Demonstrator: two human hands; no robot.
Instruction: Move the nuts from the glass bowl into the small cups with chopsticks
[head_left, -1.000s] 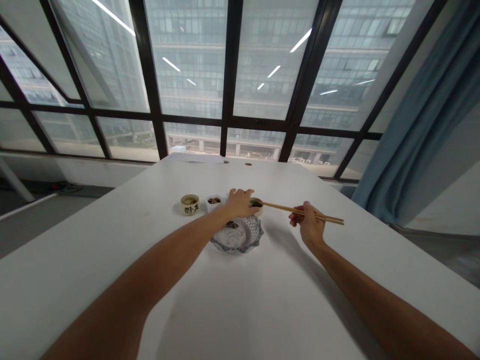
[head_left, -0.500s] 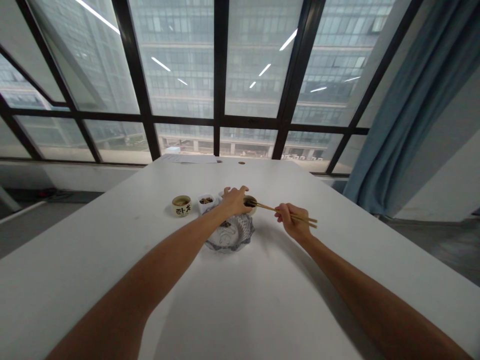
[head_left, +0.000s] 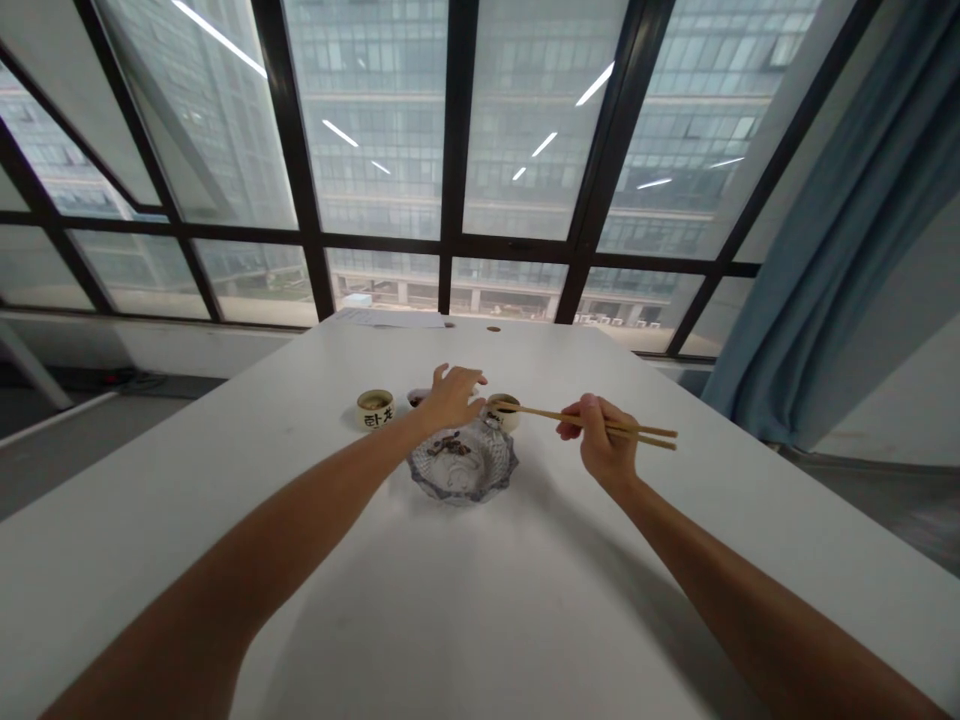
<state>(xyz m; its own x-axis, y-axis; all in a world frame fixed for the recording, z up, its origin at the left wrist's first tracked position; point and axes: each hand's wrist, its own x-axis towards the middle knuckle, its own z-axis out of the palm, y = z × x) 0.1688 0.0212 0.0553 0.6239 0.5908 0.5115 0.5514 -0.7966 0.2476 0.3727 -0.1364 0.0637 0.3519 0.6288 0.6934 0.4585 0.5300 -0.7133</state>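
Chopsticks (head_left: 544,412) are gripped in my right hand (head_left: 607,445), their tips over the mouth of a small cream cup (head_left: 505,420). My left hand (head_left: 454,398) hovers just left of that cup, thumb and fingers curved apart, with nothing visible between them. Below it stands a clear scalloped glass bowl (head_left: 469,492), holding several dark dried pieces (head_left: 450,446). Behind my left wrist, a small white dish (head_left: 415,393) with dark contents is mostly hidden. What lies inside the cup at the tips is too small to make out.
A second cream cup (head_left: 375,412) with black characters stands left of my left hand. Sheets of paper (head_left: 390,318) lie at the far edge of the white table (head_left: 465,610). Windows rise behind it, and a blue curtain (head_left: 802,250) hangs at the right.
My left hand has moved left, away from the right-hand cup, uncovering more of it and the pieces in the bowl. The chopsticks came in toward the cup, then drew back slightly.
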